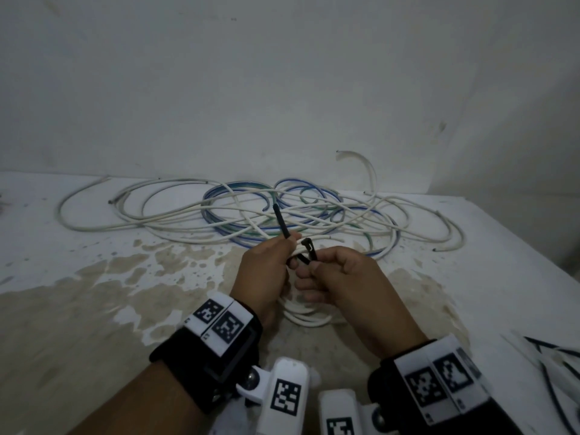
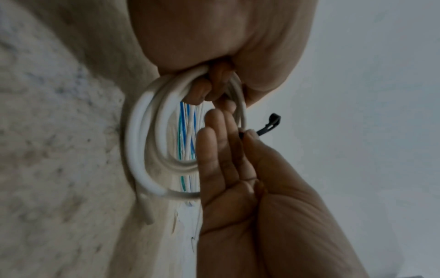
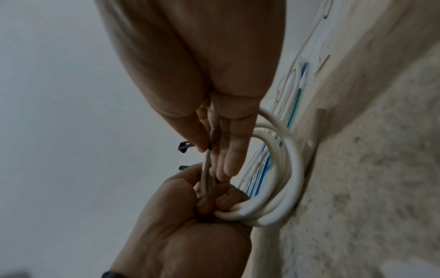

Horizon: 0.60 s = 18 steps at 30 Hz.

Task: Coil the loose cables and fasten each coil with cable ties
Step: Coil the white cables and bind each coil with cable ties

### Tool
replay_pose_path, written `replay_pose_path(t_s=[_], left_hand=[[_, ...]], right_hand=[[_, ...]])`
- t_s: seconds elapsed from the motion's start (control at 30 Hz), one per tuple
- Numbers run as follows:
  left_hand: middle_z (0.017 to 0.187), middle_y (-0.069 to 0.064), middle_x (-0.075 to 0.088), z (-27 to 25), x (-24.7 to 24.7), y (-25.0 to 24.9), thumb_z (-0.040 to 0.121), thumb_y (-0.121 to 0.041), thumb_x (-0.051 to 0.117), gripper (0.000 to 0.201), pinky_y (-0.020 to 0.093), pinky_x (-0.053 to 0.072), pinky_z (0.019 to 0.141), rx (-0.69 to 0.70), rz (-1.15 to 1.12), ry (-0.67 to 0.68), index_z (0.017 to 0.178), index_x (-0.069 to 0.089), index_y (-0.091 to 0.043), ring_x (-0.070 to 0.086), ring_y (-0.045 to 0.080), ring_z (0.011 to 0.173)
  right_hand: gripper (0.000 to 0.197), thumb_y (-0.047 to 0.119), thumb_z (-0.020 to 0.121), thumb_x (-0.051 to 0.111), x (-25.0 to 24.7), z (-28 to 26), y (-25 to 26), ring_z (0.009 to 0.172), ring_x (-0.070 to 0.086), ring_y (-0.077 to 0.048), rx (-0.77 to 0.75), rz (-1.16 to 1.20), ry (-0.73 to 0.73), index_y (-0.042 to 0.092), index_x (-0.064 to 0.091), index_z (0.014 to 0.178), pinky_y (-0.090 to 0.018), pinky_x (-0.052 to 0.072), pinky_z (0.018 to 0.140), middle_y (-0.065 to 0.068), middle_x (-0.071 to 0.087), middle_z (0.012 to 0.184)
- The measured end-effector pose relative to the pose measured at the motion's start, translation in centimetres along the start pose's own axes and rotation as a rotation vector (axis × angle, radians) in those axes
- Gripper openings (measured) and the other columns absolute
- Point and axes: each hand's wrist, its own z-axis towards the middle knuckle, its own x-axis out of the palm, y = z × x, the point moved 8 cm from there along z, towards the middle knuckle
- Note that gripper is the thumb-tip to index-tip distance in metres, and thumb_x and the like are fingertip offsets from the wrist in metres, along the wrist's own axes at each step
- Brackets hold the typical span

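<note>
Bare grey-white wall, stained white table, dim light

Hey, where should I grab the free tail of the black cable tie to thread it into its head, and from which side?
Probably pinch the tie tail near its tip, from above: it slants up and away, clear of the left hand gripping the white coil. The right hand pinches the tie just below the head, which points up, so the tail likely bends over to it.

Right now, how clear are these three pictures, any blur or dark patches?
Head view: dim, wide-angle bend; black cable tie fairly sharp. Left wrist view: dark, white cable coil smeared, left hand close and soft. Right wrist view: dark, right hand soft, worktop blurred.
</note>
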Motion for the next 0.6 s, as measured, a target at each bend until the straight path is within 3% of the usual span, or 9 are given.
replay_pose_path(t_s=[0.07, 0.17, 0.3, 0.4, 0.5, 0.6], left_hand=[[0.059, 0.002, 0.053, -0.1, 0.0, -0.4, 0.093, -0.015, 0.054, 0.018, 0.02, 0.03, 0.043, 0.032, 0.075, 0.002, 0.087, 0.071, -0.015, 0.039, 0.012, 0.04], [0.06, 0.004, 0.055, -0.2, 0.2, -1.0, 0.092, -0.01, 0.055, 0.017, 0.015, 0.028, 0.038, 0.08, 0.186, 0.022, 0.093, 0.072, -0.009, 0.036, 0.009, 0.036], [0.045, -0.01, 0.052, -0.4, 0.7, -1.7, 0.091, -0.01, 0.057, 0.016, 0.011, 0.032, 0.038, 0.145, 0.209, 0.061, 0.098, 0.069, -0.017, 0.041, -0.001, 0.033], [0.052, -0.008, 0.054, -0.7, 1.0, -2.3, 0.091, -0.012, 0.058, 0.016, 0.011, 0.032, 0.039, 0.194, 0.235, 0.083, 0.096, 0.065, -0.025, 0.042, -0.002, 0.035], [0.065, 0.0, 0.061, -0.7, 0.8, -2.5, 0.09, -0.013, 0.06, 0.009, 0.017, 0.036, 0.045, 0.232, 0.234, 0.053, 0.093, 0.065, -0.019, 0.048, 0.002, 0.044], [0.084, 0.005, 0.068, -0.8, 1.0, -2.6, 0.089, -0.015, 0.06, 0.012, 0.017, 0.036, 0.048, 0.262, 0.278, 0.044, 0.097, 0.068, -0.018, 0.051, 0.001, 0.049]], right_hand=[[0.022, -0.005, 0.09, 0.051, -0.3, -0.1, 0.2, 0.056, 0.06, -0.014, -0.019, -0.018, -0.018, 0.009, 0.06, 0.076, -0.023, 0.049, 0.05, -0.003, 0.067, 0.062], [0.018, 0.003, 0.09, 0.057, -0.7, -0.2, 0.6, 0.053, 0.059, -0.015, -0.08, -0.118, -0.039, 0.014, 0.062, 0.077, -0.024, 0.046, 0.043, -0.003, 0.064, 0.063], [0.012, 0.008, 0.088, 0.062, -0.9, -0.2, 1.1, 0.051, 0.055, -0.017, -0.151, -0.156, -0.043, 0.015, 0.062, 0.078, -0.026, 0.044, 0.041, -0.005, 0.058, 0.061], [0.013, 0.011, 0.087, 0.064, -0.9, -0.3, 1.6, 0.052, 0.055, -0.024, -0.197, -0.18, -0.044, 0.017, 0.061, 0.076, -0.028, 0.045, 0.044, -0.004, 0.058, 0.056], [0.016, 0.012, 0.086, 0.066, -1.3, -0.4, 2.3, 0.05, 0.055, -0.015, -0.278, -0.245, -0.102, 0.02, 0.063, 0.072, -0.024, 0.042, 0.043, 0.0, 0.058, 0.055], [0.017, 0.017, 0.081, 0.071, -1.9, -0.6, 3.1, 0.056, 0.052, -0.008, -0.38, -0.343, -0.187, 0.026, 0.064, 0.069, -0.022, 0.041, 0.054, 0.006, 0.062, 0.064]])
